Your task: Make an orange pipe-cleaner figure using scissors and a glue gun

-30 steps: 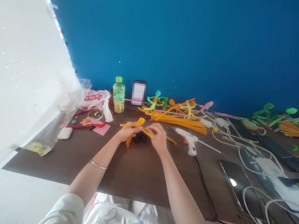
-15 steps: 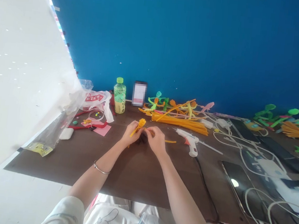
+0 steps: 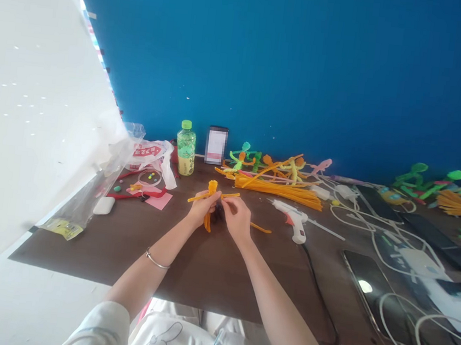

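Note:
An orange pipe-cleaner figure (image 3: 212,186) is pinched in my left hand (image 3: 201,208), its head upright, its arms out to both sides and its legs hanging below the fingers. My right hand (image 3: 237,215) is closed at the figure's right arm, thumb and fingertips pressed together on the orange stem. A loose orange pipe cleaner (image 3: 260,228) lies on the table to the right of my right hand. Something dark behind my fingers is too hidden to make out.
A glue gun (image 3: 297,220) with its cord lies to the right, near a phone (image 3: 377,298) and white cables. Behind are a bottle (image 3: 186,148), an upright phone (image 3: 216,144) and orange pipe cleaners (image 3: 280,191). A plastic bag (image 3: 150,156) sits at the left.
The orange figure has turned upright in my left hand, and its arms and legs now show. My right hand has shifted slightly, with its fingertips at the figure's right arm.

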Demonstrator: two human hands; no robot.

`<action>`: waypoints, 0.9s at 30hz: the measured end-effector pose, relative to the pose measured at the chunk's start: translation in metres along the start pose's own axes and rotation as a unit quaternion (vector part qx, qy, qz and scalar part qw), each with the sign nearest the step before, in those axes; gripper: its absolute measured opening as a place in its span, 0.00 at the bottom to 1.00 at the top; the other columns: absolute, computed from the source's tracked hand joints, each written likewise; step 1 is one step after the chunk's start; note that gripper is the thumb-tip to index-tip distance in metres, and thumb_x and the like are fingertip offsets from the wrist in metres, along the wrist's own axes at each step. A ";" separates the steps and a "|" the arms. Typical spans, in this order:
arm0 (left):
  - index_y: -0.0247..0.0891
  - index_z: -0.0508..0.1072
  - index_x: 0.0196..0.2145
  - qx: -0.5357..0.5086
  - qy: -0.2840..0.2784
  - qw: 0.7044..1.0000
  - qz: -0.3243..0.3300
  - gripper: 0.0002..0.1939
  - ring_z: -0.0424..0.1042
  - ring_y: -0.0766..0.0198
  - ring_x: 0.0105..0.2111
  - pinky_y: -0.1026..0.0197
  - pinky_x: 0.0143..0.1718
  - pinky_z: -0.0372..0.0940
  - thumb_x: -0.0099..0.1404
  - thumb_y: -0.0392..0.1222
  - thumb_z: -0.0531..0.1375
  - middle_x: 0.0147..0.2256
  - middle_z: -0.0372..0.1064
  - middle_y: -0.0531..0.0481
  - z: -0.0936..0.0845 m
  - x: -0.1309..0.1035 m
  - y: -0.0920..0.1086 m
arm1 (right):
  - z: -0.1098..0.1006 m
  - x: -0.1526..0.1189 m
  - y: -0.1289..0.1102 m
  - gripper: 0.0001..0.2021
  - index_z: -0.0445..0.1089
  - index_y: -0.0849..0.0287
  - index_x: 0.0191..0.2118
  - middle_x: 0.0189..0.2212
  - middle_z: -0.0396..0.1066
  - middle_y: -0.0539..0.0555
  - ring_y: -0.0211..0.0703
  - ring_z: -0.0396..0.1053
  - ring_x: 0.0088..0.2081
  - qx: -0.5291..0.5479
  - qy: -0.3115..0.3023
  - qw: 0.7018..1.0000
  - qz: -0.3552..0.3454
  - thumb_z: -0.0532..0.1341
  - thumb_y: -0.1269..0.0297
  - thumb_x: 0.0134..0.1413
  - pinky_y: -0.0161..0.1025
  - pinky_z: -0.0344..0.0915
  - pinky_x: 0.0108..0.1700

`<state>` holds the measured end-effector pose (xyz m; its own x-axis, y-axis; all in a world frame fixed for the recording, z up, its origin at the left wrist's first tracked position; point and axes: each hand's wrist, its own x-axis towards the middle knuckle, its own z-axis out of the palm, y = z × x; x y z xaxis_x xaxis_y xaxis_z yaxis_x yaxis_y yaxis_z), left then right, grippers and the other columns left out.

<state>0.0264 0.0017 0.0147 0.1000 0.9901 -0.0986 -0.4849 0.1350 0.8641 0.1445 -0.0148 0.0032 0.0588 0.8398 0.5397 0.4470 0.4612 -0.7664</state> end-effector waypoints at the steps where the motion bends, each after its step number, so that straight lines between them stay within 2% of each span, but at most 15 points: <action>1: 0.34 0.62 0.20 0.004 0.003 1.000 0.003 0.17 0.45 0.79 0.14 0.71 0.13 0.39 0.45 0.45 0.66 0.15 0.44 0.61 0.000 0.000 0.001 | 0.000 0.000 0.000 0.06 0.69 0.58 0.30 0.31 0.71 0.55 0.44 0.69 0.34 -0.001 0.002 1.000 -0.007 0.56 0.63 0.50 0.42 0.67 0.37; 7: 0.33 0.63 0.19 0.026 -0.011 1.000 -0.008 0.17 0.46 0.79 0.14 0.70 0.13 0.40 0.45 0.46 0.66 0.15 0.47 0.60 -0.003 0.002 -0.002 | -0.002 0.001 -0.001 0.06 0.68 0.57 0.29 0.30 0.69 0.54 0.44 0.67 0.34 -0.025 0.005 0.999 -0.047 0.55 0.64 0.52 0.42 0.67 0.37; 12: 0.32 0.62 0.20 -0.043 -0.023 0.998 -0.033 0.16 0.46 0.79 0.15 0.72 0.13 0.39 0.45 0.42 0.67 0.16 0.46 0.60 -0.008 0.007 -0.003 | -0.004 0.001 -0.001 0.07 0.70 0.56 0.33 0.32 0.69 0.54 0.43 0.67 0.35 -0.043 -0.018 0.996 -0.075 0.54 0.66 0.54 0.42 0.66 0.39; 15: 0.33 0.62 0.20 -0.087 -0.034 0.995 -0.042 0.16 0.46 0.80 0.16 0.74 0.12 0.40 0.46 0.41 0.67 0.17 0.47 0.60 -0.010 0.009 -0.001 | -0.005 0.002 0.001 0.08 0.71 0.55 0.34 0.33 0.70 0.54 0.43 0.68 0.36 -0.017 -0.029 0.998 -0.059 0.54 0.65 0.54 0.41 0.66 0.40; 18: 0.33 0.61 0.21 -0.093 -0.052 0.994 -0.039 0.16 0.46 0.80 0.15 0.74 0.12 0.40 0.46 0.41 0.67 0.17 0.47 0.60 -0.010 0.009 0.000 | -0.007 0.006 0.005 0.07 0.71 0.57 0.33 0.32 0.72 0.54 0.43 0.69 0.34 0.026 -0.030 0.999 -0.003 0.56 0.64 0.52 0.40 0.67 0.38; 22: 0.32 0.63 0.21 -0.041 -0.066 0.997 -0.020 0.16 0.46 0.80 0.15 0.73 0.13 0.40 0.45 0.43 0.67 0.17 0.46 0.60 -0.010 0.008 0.000 | -0.013 0.012 0.013 0.08 0.71 0.60 0.29 0.29 0.72 0.54 0.43 0.69 0.31 0.021 -0.028 0.999 0.035 0.58 0.62 0.50 0.41 0.66 0.36; 27: 0.31 0.66 0.21 0.101 -0.083 0.991 0.007 0.16 0.47 0.79 0.15 0.70 0.15 0.41 0.47 0.46 0.65 0.16 0.48 0.60 -0.017 0.009 0.002 | -0.024 0.017 0.020 0.07 0.71 0.58 0.31 0.30 0.70 0.54 0.43 0.68 0.33 -0.024 -0.067 0.997 -0.017 0.56 0.64 0.51 0.40 0.64 0.36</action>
<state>0.0114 0.0119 0.0074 0.2441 0.9696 -0.0184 -0.3041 0.0945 0.9479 0.1755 0.0013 0.0053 -0.0757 0.8560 0.5114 0.4890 0.4788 -0.7291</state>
